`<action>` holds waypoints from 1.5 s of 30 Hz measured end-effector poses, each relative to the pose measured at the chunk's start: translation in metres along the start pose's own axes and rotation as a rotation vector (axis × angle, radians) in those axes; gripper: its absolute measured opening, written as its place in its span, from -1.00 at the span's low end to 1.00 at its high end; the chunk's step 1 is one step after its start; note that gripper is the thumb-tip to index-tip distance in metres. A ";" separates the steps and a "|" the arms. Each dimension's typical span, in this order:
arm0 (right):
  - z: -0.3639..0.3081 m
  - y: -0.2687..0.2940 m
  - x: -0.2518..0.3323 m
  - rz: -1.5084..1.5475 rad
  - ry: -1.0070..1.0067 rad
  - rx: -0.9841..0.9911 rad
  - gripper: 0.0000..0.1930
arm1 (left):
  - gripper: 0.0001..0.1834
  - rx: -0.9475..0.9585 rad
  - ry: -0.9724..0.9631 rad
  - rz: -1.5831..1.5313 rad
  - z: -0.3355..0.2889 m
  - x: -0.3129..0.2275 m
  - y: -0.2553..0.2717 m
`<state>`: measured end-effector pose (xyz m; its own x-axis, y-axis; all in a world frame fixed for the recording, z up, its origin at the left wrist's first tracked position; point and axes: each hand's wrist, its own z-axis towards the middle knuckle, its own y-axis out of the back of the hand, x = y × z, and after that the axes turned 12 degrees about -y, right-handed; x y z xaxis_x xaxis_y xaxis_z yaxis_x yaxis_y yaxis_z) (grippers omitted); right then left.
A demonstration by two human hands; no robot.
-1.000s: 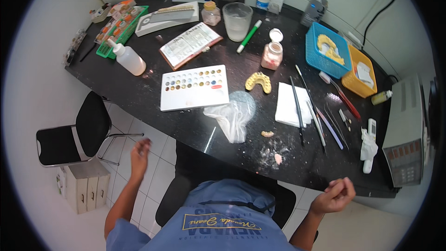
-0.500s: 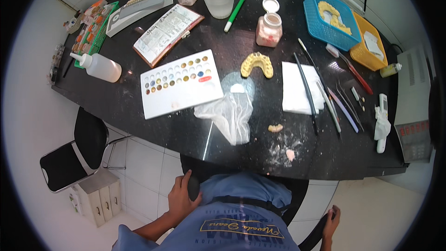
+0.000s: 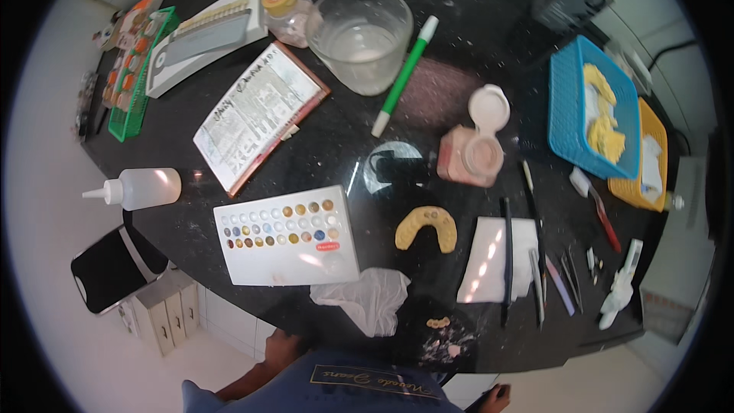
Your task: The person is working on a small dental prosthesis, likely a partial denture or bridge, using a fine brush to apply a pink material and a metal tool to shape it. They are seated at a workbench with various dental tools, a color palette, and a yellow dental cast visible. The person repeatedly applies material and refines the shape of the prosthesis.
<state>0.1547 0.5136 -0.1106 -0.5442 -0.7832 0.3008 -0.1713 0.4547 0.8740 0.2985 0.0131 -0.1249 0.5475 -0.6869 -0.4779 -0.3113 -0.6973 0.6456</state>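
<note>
My left hand (image 3: pixel 281 346) is low, at the table's near edge, with its fingers dark and mostly hidden. Farther right, my right hand (image 3: pixel 495 398) is also below table height, its fingers curled round something dark that I cannot make out. Neither hand touches anything on the table. Nearest on the black tabletop are a crumpled sheer plastic piece (image 3: pixel 371 298), a white paint palette (image 3: pixel 287 264) with colored wells, a small row of tooth-colored crowns (image 3: pixel 438 323) beside pinkish-white powder (image 3: pixel 446 346), and a yellow dental arch model (image 3: pixel 426 226).
A folded white tissue (image 3: pixel 482 260) lies under thin brushes and tools at right. Behind stand an opened pink powder jar (image 3: pixel 468 155), a clear cup (image 3: pixel 363 46), a green marker (image 3: pixel 404 80) and a blue basket (image 3: pixel 562 107). At left are a squeeze bottle (image 3: pixel 149 187) and a notebook (image 3: pixel 256 119).
The view has tilted up and come nearer the table, so tabletop things appear lower. Both hands now show at the lower edge; earlier the left rested by a dark rounded armrest.
</note>
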 end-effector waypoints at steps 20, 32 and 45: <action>-0.142 -0.088 0.100 0.136 -0.172 0.077 -0.75 | -0.35 -0.279 -0.110 0.172 -0.029 0.120 0.107; -0.243 -0.169 0.078 0.136 -0.015 0.304 -0.72 | -0.34 -0.398 -0.157 0.139 -0.102 0.262 0.141; -0.302 -0.174 0.177 -0.117 0.264 -0.105 -0.66 | -0.37 -0.668 -0.417 0.084 -0.098 0.320 0.176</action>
<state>0.3362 0.1679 -0.0942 -0.2915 -0.9171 0.2720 -0.1272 0.3190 0.9392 0.4944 -0.3095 -0.1056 0.1650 -0.8442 -0.5100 0.2658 -0.4599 0.8473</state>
